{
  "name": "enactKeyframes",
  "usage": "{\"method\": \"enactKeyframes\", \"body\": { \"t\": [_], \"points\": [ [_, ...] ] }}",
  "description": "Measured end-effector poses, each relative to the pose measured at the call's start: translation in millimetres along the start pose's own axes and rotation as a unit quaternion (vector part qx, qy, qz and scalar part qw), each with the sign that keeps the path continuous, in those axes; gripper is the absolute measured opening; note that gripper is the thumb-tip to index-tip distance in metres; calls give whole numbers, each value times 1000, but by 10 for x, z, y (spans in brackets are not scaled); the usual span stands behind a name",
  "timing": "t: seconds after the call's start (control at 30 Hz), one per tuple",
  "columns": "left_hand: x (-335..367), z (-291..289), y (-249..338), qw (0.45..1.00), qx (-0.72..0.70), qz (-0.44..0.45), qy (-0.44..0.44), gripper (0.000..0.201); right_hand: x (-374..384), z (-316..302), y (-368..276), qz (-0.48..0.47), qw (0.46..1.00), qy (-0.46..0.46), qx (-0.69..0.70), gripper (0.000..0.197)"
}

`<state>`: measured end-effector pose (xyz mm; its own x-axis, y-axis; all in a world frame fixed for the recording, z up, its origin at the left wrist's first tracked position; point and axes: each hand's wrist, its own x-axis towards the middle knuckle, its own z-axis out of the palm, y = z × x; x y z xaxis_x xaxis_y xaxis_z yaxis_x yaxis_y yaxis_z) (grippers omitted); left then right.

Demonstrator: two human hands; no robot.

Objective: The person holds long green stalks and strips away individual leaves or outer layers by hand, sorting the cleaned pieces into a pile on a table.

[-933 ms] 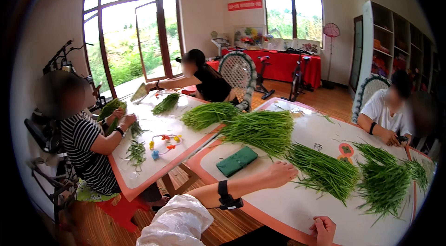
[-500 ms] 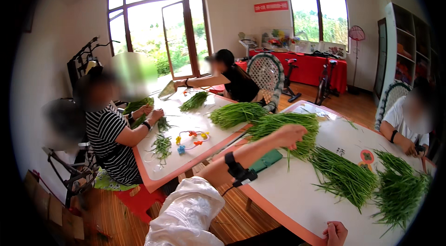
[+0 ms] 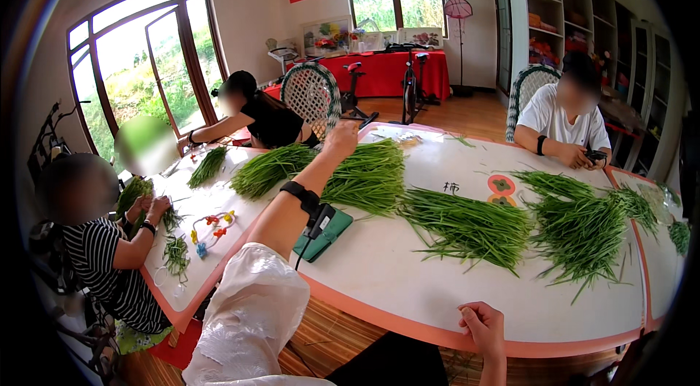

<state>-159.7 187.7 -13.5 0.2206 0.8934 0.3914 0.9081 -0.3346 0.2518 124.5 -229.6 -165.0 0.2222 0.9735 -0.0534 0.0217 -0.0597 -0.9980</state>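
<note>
My left hand (image 3: 340, 139) reaches out over the table, its fingers curled together above a broad bundle of long, thin green stalks (image 3: 368, 180) that look like chives. Whatever is inside those fingers is hidden. A black strap with a small device (image 3: 312, 211) wraps that wrist. My right hand (image 3: 483, 326) rests closed at the near table edge, thumb against the bent fingers, with nothing visible in it. Another chive bundle (image 3: 467, 225) lies beyond it, and a looser heap (image 3: 583, 236) spreads further right. A green flat case (image 3: 326, 233) sits below my left forearm.
More chives (image 3: 270, 169) lie left of my arm. A bead ring (image 3: 211, 231) and trimmings (image 3: 175, 256) are on the left table. One person (image 3: 113, 240) in stripes handles greens; another (image 3: 273, 120) in black reaches left. A third (image 3: 565, 112) sits at the far right.
My view has swung to the right, so the scene sits further left. My left hand has lifted off the chives, while my right hand stays at the table edge and shows more fully.
</note>
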Motion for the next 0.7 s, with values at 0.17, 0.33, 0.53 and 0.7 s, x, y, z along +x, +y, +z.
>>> {"method": "enactKeyframes", "body": {
  "t": [0.17, 0.33, 0.53, 0.7],
  "points": [
    [-336, 567, 502, 990, 63, -11, -122, 50, 14, 1, -1, -12, 999, 2, 31, 19],
    [-397, 632, 653, 985, 139, 35, -93, 52, 7, -24, 12, -19, 1000, 5, 15, 18],
    [-611, 609, 949, 971, 207, 100, -72, 53, 4, -2, 34, -27, 999, 14, 15, 17],
    [-832, 769, 1032, 973, 146, 156, -84, 47, -8, 33, -1, -37, 999, 12, 11, 18]
  ]
}}
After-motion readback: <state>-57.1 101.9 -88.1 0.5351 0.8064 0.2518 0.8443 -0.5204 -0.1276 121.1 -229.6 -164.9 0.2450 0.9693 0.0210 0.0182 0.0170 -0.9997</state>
